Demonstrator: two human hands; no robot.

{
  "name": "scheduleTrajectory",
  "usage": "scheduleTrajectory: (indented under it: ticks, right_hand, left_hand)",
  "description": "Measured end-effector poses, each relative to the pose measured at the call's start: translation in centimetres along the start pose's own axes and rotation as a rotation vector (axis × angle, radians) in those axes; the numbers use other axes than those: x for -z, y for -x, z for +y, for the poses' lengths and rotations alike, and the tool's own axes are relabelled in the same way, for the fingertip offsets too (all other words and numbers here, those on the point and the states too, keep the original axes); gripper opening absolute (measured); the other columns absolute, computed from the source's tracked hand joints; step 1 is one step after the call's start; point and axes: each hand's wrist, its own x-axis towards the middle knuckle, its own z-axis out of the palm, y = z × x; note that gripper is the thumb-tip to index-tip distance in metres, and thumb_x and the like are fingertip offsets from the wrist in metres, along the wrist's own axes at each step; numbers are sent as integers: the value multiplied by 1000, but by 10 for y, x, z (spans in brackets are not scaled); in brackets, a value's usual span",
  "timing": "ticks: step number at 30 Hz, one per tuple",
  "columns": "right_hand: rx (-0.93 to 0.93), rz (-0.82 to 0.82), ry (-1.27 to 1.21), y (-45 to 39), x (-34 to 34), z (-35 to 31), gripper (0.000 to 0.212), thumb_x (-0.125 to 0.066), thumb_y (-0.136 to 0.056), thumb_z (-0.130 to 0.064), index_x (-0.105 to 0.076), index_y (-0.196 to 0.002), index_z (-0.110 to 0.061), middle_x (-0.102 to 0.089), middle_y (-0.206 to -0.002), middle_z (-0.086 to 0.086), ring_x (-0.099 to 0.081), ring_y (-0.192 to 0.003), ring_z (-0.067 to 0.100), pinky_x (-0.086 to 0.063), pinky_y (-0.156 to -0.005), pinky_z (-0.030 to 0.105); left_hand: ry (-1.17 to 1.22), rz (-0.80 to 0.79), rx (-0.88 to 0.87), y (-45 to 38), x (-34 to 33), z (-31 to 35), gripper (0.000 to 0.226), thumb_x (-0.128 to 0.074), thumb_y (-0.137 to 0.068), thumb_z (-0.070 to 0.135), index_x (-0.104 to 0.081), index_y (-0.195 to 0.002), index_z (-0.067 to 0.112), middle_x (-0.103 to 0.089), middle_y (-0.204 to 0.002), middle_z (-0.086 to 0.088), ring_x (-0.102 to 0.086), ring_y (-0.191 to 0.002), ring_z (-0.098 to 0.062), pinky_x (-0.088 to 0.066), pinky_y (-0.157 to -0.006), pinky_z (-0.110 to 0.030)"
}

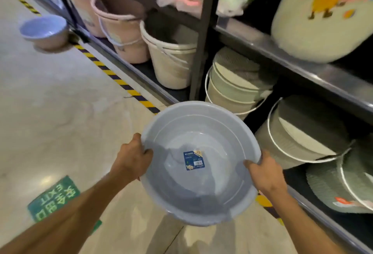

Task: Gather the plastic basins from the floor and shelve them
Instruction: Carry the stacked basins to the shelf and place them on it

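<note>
I hold a grey plastic basin in front of me, above the floor, its opening towards me and a blue label stuck inside. My left hand grips its left rim and my right hand grips its right rim. A second stack of basins, blue on top of pink, sits on the floor at the far left beside the shelving. The metal shelf unit runs along the right side.
The lower shelf holds pink buckets, a cream bucket and pale green buckets lying on their sides. A large cream tub stands on the upper shelf. Yellow-black tape lines the floor; a green exit sticker lies at the lower left.
</note>
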Motion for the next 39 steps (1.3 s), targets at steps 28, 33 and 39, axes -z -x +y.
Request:
scheduleTrajectory:
  ticks: [28, 33, 39]
  right_hand:
    - [521, -222, 87, 168, 96, -751, 33, -68, -82, -31, -65, -110, -13, -66, -97, 11, -61, -82, 31, -48, -71, 34]
    - [526, -246, 47, 116, 43, -832, 25, -69, -83, -28, -63, -102, -14, -61, -81, 3, -56, -68, 20, -42, -59, 26]
    - [543, -253, 67, 38, -18, -955, 38, -66, -78, -31, -66, -113, -16, -65, -93, 11, -54, -81, 31, -46, -75, 36]
  left_hand:
    - [253, 507, 329, 117, 701, 34, 32, -56, -88, 25, -53, -111, 3, -59, -96, -18, -65, -66, -36, -57, -37, -38]
    - [218, 517, 315, 30, 756, 19, 34, -56, -91, 26, -52, -116, 3, -60, -98, -18, -66, -63, -33, -54, -36, -33]
    - [222, 528, 339, -88, 836, 11, 31, -57, -93, 26, -52, -115, 5, -58, -92, -12, -65, -62, -29, -52, -36, -30]
